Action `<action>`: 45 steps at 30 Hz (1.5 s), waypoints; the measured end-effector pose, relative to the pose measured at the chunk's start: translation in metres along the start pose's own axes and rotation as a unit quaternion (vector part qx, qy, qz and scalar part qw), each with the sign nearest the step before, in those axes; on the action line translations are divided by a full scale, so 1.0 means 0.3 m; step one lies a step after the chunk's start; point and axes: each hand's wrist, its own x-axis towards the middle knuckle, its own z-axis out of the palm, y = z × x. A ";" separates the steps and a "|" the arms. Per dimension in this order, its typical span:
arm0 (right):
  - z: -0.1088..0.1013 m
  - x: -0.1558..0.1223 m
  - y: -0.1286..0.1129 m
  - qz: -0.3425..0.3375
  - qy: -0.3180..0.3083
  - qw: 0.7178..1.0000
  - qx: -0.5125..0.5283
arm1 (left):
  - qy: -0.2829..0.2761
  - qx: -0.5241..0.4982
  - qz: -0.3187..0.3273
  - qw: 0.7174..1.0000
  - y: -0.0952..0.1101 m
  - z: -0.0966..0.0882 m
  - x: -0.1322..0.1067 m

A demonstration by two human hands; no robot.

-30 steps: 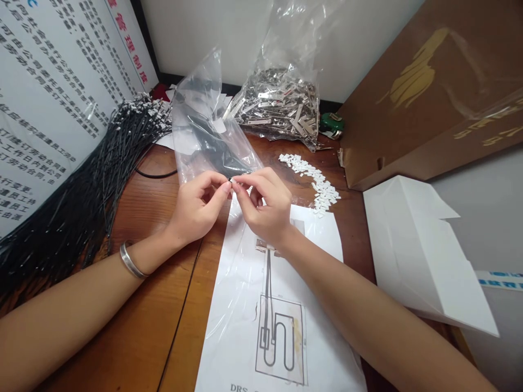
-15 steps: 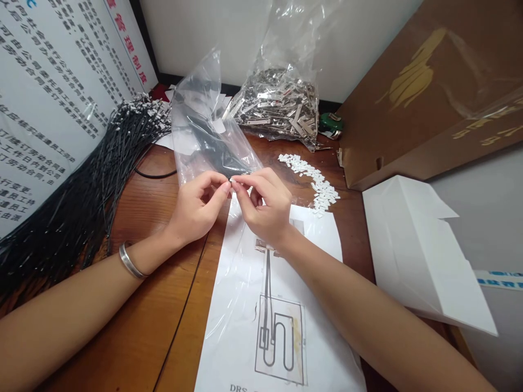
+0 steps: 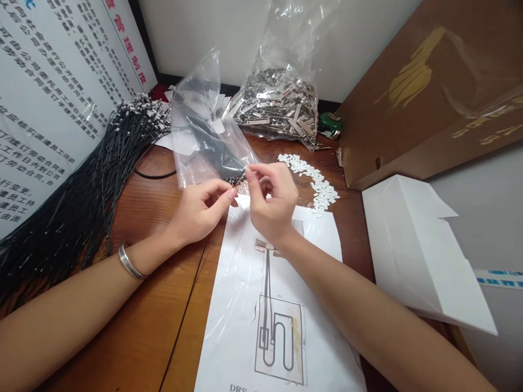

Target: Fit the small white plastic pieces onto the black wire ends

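My left hand (image 3: 204, 209) is closed in a pinch, thumb and forefinger together; any small piece between them is hidden. To its right, my right hand (image 3: 273, 201) is also pinched, with its fingertips a little higher. What those fingertips hold is too small to make out. Behind and between the hands lie small dark pieces (image 3: 236, 179), at the lower end of a clear plastic bag (image 3: 183, 158) with dark contents. Under the right hand is a printed drawing sheet (image 3: 241, 305) showing a looped line.
Black cables (image 3: 93, 190) with white ends are heaped at left. A clear bag of metal strips (image 3: 281, 109) stands at the back beside a green tape measure (image 3: 330, 125). Small white pieces (image 3: 322, 190) lie to the right, near a brown box (image 3: 388, 92) and folded white card (image 3: 412, 245).
My fingertips, together before, have moved apart. The right hand has shifted right and slightly up, while the left hand has dipped slightly. The small dark pieces now show between them.
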 end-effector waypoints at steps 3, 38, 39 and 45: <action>0.003 0.005 0.021 0.093 0.062 0.993 0.035 | -0.031 0.020 -0.009 0.999 0.002 -0.003 -0.002; 0.004 0.042 0.058 0.371 -0.029 0.895 0.248 | -0.083 0.077 -0.015 0.993 0.034 -0.027 0.019; 0.002 0.042 0.063 0.370 -0.040 0.894 0.252 | -0.058 0.092 -0.014 0.994 0.045 -0.047 0.031; -0.006 0.041 0.063 0.366 -0.065 0.891 0.259 | 0.181 0.242 -0.039 0.952 0.115 -0.293 0.123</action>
